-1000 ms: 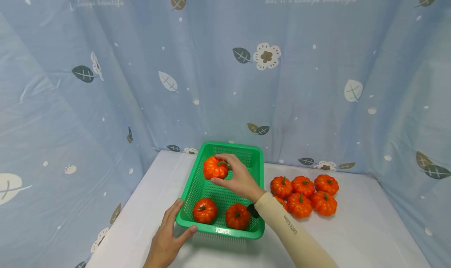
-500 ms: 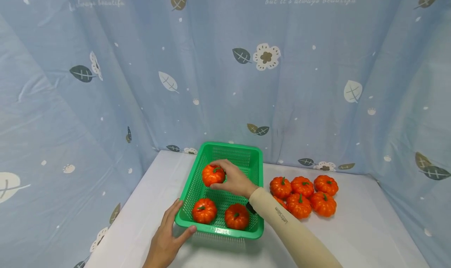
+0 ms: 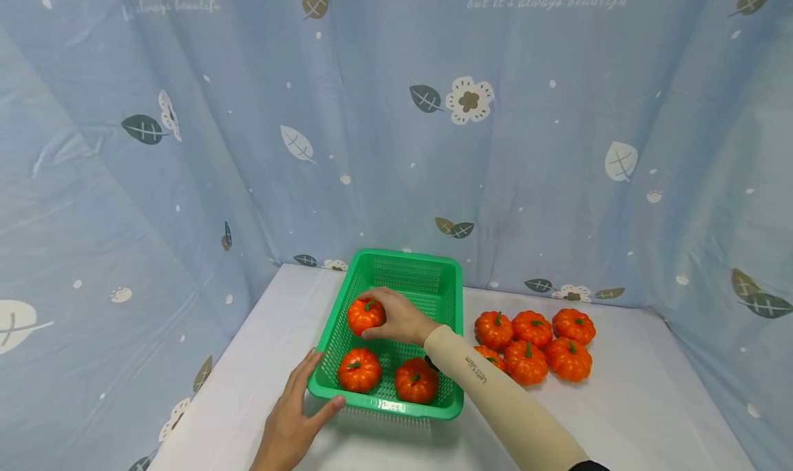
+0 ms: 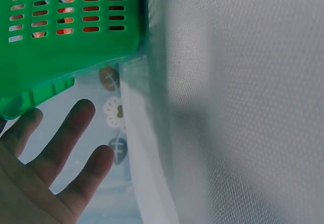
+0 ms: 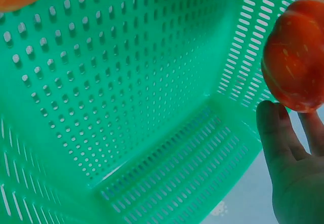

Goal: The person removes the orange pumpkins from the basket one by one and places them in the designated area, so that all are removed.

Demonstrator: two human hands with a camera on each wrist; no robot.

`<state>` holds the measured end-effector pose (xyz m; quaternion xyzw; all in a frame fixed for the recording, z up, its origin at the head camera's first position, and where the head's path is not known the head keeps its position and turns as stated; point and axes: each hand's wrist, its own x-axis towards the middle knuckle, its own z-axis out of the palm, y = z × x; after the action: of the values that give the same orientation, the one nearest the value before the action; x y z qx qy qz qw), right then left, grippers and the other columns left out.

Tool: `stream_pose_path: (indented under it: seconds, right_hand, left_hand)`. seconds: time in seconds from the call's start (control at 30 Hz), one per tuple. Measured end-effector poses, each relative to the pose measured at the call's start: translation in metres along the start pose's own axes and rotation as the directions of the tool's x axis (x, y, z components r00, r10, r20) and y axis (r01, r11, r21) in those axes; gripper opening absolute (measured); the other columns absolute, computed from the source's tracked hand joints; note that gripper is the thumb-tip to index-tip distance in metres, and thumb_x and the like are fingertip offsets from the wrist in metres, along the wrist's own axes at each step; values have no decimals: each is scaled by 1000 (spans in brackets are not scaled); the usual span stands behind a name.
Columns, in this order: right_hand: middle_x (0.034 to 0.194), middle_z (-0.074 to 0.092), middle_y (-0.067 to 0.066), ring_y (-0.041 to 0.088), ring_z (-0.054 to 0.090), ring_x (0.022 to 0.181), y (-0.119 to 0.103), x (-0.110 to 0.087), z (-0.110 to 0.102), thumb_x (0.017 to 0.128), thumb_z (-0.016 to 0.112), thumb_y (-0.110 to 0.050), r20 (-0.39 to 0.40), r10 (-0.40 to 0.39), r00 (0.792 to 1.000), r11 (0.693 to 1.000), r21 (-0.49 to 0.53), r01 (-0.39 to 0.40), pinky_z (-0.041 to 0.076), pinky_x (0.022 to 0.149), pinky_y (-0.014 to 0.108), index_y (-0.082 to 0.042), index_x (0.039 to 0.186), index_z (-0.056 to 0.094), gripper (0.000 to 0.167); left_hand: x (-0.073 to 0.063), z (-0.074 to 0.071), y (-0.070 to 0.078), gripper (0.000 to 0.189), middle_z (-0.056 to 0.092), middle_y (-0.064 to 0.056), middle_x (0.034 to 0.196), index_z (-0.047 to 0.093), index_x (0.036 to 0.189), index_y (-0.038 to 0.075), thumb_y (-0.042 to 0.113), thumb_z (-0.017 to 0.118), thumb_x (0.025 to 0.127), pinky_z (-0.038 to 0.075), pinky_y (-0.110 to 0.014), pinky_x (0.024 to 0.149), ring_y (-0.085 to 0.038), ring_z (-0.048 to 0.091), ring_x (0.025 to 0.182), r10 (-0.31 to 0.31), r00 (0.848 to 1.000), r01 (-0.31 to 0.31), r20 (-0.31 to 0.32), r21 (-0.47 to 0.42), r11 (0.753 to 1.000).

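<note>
In the head view my right hand (image 3: 401, 319) grips a small orange pumpkin (image 3: 365, 317) over the left side of a green plastic basket (image 3: 452, 299). The right wrist view shows the held pumpkin (image 5: 296, 57) against the fingertips, above the basket's slotted wall. Two more pumpkins sit at the basket's near end, one on the left (image 3: 359, 370) and one on the right (image 3: 416, 381). My left hand (image 3: 292, 416) touches the near left corner of the basket with spread fingers. In the left wrist view its fingers (image 4: 66, 138) extend straight beside the green rim.
Several orange pumpkins (image 3: 531, 347) lie in a cluster on the white table (image 3: 644, 388), right of the basket. One of them is partly hidden behind the right sleeve (image 3: 495, 395). A blue patterned curtain (image 3: 384, 147) hangs behind and along the sides.
My right hand has moved left and slightly nearer and lower with the pumpkin, toward the basket's left wall. The left hand stays in place at the corner.
</note>
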<state>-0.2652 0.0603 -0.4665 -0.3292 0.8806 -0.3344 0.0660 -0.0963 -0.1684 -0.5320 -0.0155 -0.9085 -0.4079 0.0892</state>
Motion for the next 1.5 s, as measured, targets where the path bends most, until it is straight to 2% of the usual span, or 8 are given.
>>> stream_pose_path:
  seconds: [0.23,0.57,0.83,1.1,1.3,1.5]
  right_hand:
    - [148,50,0,20,50,130,1,4,8,85,83,-40,21,32,999,999,-32,-31,49,100,36,-23,146,52,70]
    - [148,49,4,22,52,128,-2,5,15,86,83,-37,72,50,996,997,-66,-45,50,100,36,-19,146,51,71]
    - [150,47,7,24,49,133,-3,5,17,86,84,-32,95,80,992,993,-93,-71,47,105,39,-15,147,51,72]
    - [148,48,11,25,53,128,1,6,20,91,78,-32,122,99,988,991,-103,-86,49,101,39,-11,145,53,63]
    - [152,45,12,27,48,135,1,5,21,94,75,-30,170,134,976,985,-129,-113,45,107,43,-12,149,48,64]
    - [154,42,11,28,45,138,0,5,22,94,74,-30,181,146,973,984,-130,-124,44,108,44,-13,151,46,66]
  left_hand:
    - [0,-1,0,86,27,8,165,26,159,39,58,71,89,37,-69,104,-31,35,146,-5,1000,5,2,11,1000]
    - [0,1,0,85,26,11,165,26,159,41,59,71,89,38,-69,103,-30,36,145,-7,1000,7,-2,5,1000]
    - [0,0,1,85,26,12,164,26,159,41,58,72,89,37,-69,104,-30,36,146,-11,1000,11,-1,-10,1000]
    - [-1,1,1,85,26,11,165,25,159,41,58,71,89,38,-67,104,-29,35,146,-12,1000,12,-1,-13,1000]
    - [-1,1,1,85,27,11,164,27,159,40,57,72,89,39,-67,103,-29,36,145,3,1000,-4,-12,-8,1000]
    - [-1,1,0,85,26,15,164,27,158,42,58,72,89,40,-68,101,-29,37,145,-1,1000,1,-14,0,1000]
